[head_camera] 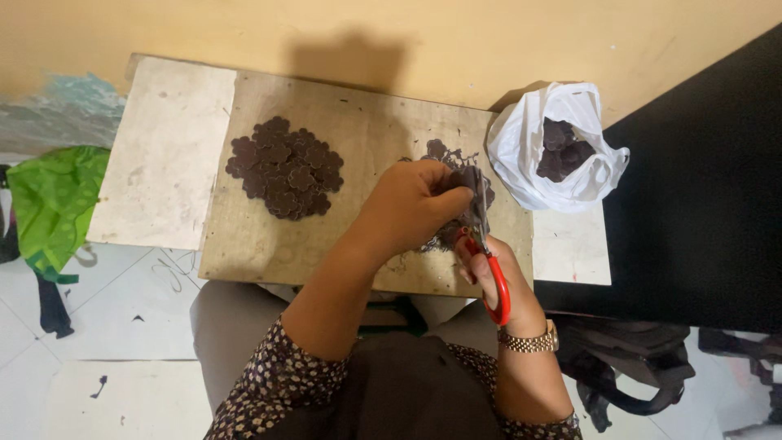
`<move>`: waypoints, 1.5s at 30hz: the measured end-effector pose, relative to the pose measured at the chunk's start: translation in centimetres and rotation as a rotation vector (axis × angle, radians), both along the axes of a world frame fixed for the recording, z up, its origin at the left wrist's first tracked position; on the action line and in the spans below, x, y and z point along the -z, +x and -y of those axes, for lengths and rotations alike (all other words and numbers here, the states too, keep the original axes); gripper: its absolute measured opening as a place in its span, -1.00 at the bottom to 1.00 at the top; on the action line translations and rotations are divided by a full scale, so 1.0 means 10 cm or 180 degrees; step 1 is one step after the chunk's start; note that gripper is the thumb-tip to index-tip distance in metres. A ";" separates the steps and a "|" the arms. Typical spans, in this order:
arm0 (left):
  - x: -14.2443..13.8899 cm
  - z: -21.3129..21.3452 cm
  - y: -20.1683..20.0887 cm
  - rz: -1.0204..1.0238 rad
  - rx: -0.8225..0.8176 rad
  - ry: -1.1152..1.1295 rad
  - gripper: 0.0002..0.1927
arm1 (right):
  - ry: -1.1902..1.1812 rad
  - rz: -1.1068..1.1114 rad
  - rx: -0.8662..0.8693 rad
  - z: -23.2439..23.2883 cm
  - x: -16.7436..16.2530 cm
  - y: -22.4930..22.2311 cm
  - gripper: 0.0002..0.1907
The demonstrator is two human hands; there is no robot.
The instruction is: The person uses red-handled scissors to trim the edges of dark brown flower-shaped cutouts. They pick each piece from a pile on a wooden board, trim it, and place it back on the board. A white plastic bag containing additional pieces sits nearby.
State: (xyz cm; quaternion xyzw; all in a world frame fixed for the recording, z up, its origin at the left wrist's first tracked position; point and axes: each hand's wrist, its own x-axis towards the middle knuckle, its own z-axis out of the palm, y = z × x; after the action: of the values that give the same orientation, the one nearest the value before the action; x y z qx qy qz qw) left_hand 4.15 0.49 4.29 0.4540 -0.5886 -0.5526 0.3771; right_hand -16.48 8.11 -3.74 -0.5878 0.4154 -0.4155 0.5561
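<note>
Left hand (411,208) pinches a dark brown flower-shaped piece (466,178) over the desk (244,236); right hand's (501,273) grip is closed through red-handled scissors (486,248). Blades near the fingertips risk a nick

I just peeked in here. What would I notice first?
First, the red-handled scissors in the right hand, snipping a dark brown piece pinched by the left hand above the wooden board. Then the heap of dark flower-shaped cutouts on the board's left, and the white plastic bag on the right.
</note>
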 end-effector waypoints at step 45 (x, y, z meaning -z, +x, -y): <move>0.23 0.10 -0.06 -0.0018 0.0268 -0.0097 -0.76 | -0.0212 -0.0257 -0.0164 0.03 -0.08 0.11 -0.21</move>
State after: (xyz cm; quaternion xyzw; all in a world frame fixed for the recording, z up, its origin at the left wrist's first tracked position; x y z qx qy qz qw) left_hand 3.53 -0.56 2.03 0.4214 -0.6144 -0.5602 0.3620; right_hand -15.33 7.80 -2.90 -0.6328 0.4081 -0.3906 0.5295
